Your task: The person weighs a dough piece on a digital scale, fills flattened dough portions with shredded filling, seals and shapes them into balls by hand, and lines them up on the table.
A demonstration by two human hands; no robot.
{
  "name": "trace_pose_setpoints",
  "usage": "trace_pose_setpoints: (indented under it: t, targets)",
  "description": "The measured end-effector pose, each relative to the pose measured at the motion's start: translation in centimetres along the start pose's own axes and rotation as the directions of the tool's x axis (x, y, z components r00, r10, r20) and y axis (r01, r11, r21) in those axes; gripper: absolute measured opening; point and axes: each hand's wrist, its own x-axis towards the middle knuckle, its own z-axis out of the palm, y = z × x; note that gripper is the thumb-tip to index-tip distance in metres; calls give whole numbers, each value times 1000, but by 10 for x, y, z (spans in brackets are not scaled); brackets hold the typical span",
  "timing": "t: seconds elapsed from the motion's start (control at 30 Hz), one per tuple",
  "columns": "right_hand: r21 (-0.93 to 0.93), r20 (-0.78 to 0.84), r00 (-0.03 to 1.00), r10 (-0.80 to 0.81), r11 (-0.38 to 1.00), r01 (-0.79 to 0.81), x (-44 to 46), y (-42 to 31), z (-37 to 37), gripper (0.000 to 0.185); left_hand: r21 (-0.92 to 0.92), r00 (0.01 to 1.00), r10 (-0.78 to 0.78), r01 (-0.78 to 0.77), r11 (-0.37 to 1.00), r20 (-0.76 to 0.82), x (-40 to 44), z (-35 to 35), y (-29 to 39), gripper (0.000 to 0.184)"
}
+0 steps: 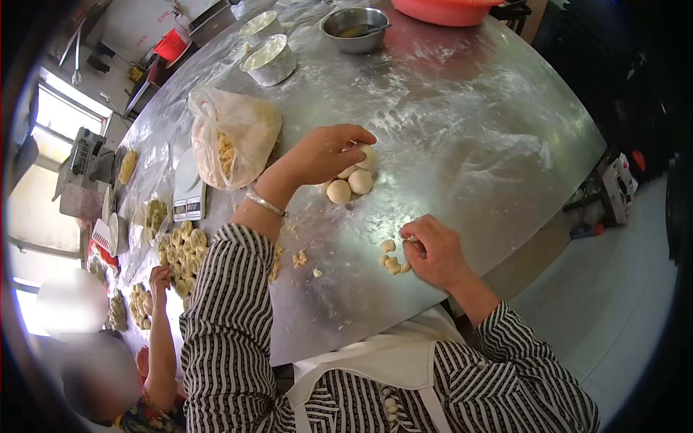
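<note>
Reaching forward over the metal table, my left hand (328, 153) has its thumb and fingers closed at a smooth pale dough ball (368, 156). Several similar balls sit under and beside that hand, among them a front dough ball (338, 191). My right hand (437, 254) is low over the table near its front edge, fingers curled and thumb pressed in; whatever it may hold is hidden. Right beside its fingertips lie several small dough pieces (390, 264). Crumbs of yellowish filling (299, 258) are scattered between the two arms.
A plastic bag of crumbly filling (234, 137) and a kitchen scale (189, 189) stand left. Many shaped dough pieces (186, 252) lie near a co-worker's hand (159, 278). Farther back are a metal bowl (355, 45), a floury tub (271, 68) and a red basin (444, 11).
</note>
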Motion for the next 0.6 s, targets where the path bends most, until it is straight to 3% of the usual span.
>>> trace_pose_setpoints:
  t: [0.1, 0.13, 0.23, 0.43, 0.53, 0.6]
  targets:
    - [-8, 8, 1000, -5, 1000, 5, -1, 2, 0, 21, 193, 993, -100, 87, 977, 59, 18, 8, -14, 34]
    - [-8, 11, 1000, -5, 1000, 5, -1, 3, 1, 21, 98, 988, -136, 129, 987, 69, 21, 11, -19, 34]
    - [-2, 17, 1000, -2, 1000, 2, 0, 5, 1, 21, 66, 986, -115, 108, 992, 121, 23, 5, -22, 35]
    - [67, -11, 999, 39, 997, -38, 1, 3, 5, 26, 196, 986, -117, 91, 976, 122, 28, 5, -23, 40]
    - [36, -35, 999, 9, 999, -8, 1, -1, 3, 28, 151, 993, -80, 66, 986, 90, 21, 3, -20, 45]
    - [38, -18, 1000, -11, 999, 12, 4, 0, 2, 28, 34, 995, 9, -6, 999, -99, 8, -6, -17, 50]
